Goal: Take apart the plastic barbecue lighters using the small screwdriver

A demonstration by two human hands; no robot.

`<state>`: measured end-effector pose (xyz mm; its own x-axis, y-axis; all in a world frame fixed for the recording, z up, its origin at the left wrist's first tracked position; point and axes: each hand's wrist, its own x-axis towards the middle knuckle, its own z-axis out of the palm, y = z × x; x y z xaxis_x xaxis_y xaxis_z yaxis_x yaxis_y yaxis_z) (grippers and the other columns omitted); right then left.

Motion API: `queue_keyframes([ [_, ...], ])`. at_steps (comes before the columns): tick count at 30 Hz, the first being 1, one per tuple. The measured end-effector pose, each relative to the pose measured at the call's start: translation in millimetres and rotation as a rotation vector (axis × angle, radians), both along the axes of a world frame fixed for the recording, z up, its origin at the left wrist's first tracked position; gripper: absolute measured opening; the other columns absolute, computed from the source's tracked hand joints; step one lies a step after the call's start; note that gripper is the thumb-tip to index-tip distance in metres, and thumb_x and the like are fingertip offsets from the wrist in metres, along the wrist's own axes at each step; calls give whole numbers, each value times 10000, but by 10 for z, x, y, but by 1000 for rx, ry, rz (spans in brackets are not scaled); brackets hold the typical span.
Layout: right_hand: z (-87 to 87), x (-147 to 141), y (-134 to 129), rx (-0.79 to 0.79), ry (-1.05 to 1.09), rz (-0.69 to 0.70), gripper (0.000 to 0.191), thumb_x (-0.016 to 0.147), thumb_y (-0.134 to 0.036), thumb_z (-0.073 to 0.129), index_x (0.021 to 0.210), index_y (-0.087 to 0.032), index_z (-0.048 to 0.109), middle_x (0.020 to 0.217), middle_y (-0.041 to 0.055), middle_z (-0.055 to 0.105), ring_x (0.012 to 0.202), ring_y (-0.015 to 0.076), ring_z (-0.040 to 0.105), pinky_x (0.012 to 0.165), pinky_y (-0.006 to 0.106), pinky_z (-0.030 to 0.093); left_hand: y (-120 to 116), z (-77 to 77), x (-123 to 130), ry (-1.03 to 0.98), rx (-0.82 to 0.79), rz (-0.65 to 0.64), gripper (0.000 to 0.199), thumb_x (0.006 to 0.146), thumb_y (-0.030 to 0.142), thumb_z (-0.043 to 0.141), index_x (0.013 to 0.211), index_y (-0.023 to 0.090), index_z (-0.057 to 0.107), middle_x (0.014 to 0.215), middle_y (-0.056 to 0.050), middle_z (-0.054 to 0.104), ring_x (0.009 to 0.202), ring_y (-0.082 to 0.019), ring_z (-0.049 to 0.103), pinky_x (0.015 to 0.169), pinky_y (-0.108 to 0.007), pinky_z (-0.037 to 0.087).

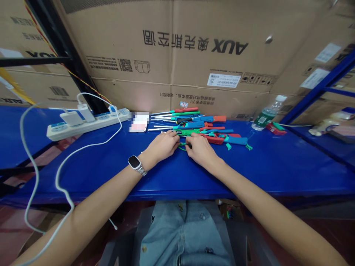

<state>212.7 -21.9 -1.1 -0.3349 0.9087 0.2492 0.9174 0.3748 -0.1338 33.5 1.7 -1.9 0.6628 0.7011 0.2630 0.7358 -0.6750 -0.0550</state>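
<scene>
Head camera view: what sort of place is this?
Probably a small workshop or storeroom workstation, though I can't say which. Signs: large AUX cardboard standing behind a blue work surface, a multi-socket power strip on it, and a pile of what look like long-nosed lighters.

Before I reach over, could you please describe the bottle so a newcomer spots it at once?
Behind the blue table is cardboard printed AUX. Toward its right end, on the table, is the clear bottle with a green label and white cap. It is see-through and taller than the small red item beside it.
</scene>
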Motion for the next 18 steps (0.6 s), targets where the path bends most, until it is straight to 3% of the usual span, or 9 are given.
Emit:
queue_keyframes([
  [7, -26, 5, 0, 12, 12, -14, 144, 921, -153, 545, 878, -167, 683, 963, 108, 665, 809, 228, 639, 732, 330, 441, -78, -36, 75, 38, -6, 97, 269, 1043, 177, 376, 1090, 78, 621, 1089, -177, 655, 987, -279, 657, 823, -389, 526],
  [18, 58, -62, -40, -31, -84, -41, 201, 939, -137, 516, 966, -158, 713, 1023, 143, 674, 830, 257, 665, 706, 333, 445, -130, -43, 80, -41, -31, 88, 221, 1037, 184, 416, 997, 137, 628, 1000, -123, 649, 905, -246, 642, 765, -350, 517],
])
